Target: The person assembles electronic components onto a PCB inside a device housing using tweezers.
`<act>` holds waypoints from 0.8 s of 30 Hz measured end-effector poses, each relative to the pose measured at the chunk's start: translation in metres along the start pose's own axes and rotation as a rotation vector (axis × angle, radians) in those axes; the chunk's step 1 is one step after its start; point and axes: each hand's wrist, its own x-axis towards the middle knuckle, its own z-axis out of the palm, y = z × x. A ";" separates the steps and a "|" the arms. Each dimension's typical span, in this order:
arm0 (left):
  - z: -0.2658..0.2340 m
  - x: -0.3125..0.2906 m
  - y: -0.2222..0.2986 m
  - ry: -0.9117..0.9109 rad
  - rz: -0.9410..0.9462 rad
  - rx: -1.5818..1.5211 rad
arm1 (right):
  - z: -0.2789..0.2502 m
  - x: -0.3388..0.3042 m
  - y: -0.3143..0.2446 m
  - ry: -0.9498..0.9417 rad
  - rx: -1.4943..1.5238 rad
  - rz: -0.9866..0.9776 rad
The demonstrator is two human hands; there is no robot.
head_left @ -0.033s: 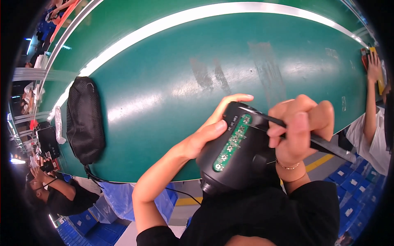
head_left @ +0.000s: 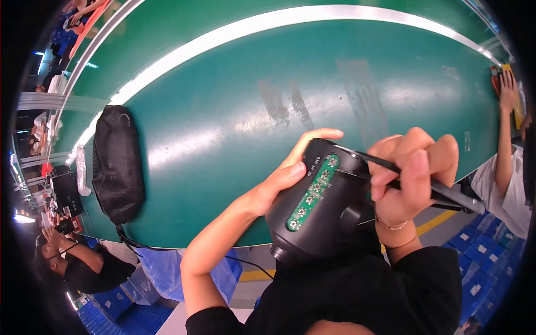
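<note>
Clasping a black housing (head_left: 330, 220) is the left hand (head_left: 275, 186); the right hand (head_left: 414, 176) grips tweezers (head_left: 458, 198).

white lettering (head_left: 314, 166) stands on black housing (head_left: 330, 209) | white labels (head_left: 474, 288) sit on blue boxes (head_left: 487, 269), too small to read | pale marks (head_left: 73, 205) show on black box (head_left: 63, 183), illegible

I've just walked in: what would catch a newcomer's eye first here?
Probably the bright green circuit strip set in a rounded black housing, held by the left hand at the table's near edge. Just right of it, the right hand grips a slim dark tool. Far left on the green table lies a long black pouch.
</note>
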 end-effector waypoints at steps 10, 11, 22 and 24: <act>-0.016 0.007 0.030 0.581 0.061 0.000 | -0.045 0.075 0.053 -0.109 -0.110 0.318; -0.018 0.019 0.045 0.650 0.051 0.163 | -0.057 0.074 0.067 -0.146 -0.126 0.313; -0.087 0.136 0.215 1.379 -0.118 1.733 | -0.062 0.076 0.077 -0.302 0.016 0.528; -0.099 0.148 0.218 1.374 -0.254 1.859 | -0.063 0.077 0.078 -0.318 0.030 0.517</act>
